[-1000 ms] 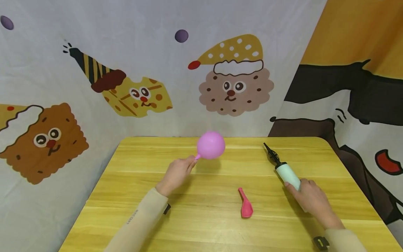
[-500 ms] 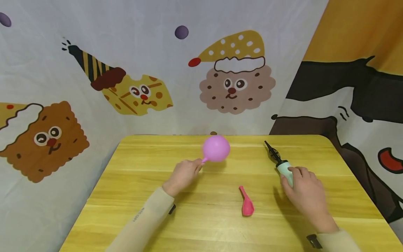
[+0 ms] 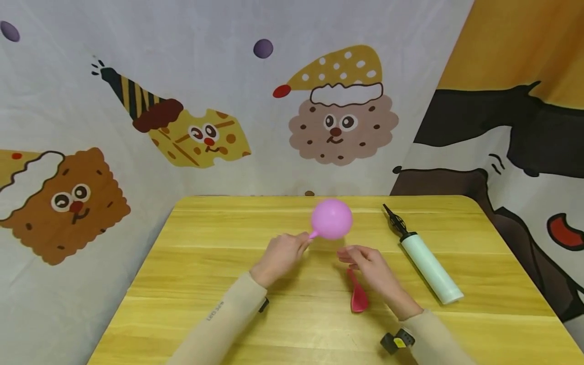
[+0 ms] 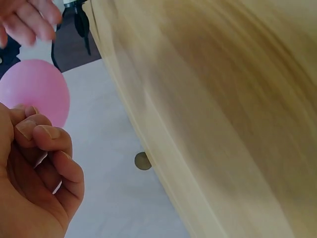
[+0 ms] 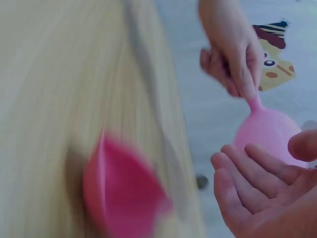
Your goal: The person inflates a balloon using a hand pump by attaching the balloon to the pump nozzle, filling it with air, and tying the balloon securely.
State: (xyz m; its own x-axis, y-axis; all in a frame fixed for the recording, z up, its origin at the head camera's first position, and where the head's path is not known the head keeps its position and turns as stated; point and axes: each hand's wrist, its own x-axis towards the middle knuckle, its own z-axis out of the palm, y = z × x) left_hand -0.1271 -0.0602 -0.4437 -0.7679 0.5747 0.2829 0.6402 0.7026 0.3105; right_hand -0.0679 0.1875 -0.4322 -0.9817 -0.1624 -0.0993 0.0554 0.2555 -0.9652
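A pink inflated balloon point(image 3: 332, 219) is held above the table by its neck, which my left hand point(image 3: 282, 256) pinches between thumb and fingers. In the right wrist view the balloon's neck point(image 5: 255, 103) disappears into that pinch. My right hand point(image 3: 371, 266) is just below and to the right of the balloon, fingers extended and holding nothing; its palm point(image 5: 272, 196) faces up in the right wrist view. Beneath the right hand lies a flat, deflated red balloon point(image 3: 359, 298), its neck end partly covered by the fingers.
A pale green hand pump point(image 3: 431, 268) with a black nozzle point(image 3: 396, 222) lies on the right side of the wooden table point(image 3: 191, 238). Behind the table hangs a cloth point(image 3: 219, 61) printed with cartoon biscuits and cheese. Each wrist carries a small dark device.
My right hand has let go of the pump and come left toward the inflated balloon. The left hand has carried that balloon a little to the right. The pump stays on the table.
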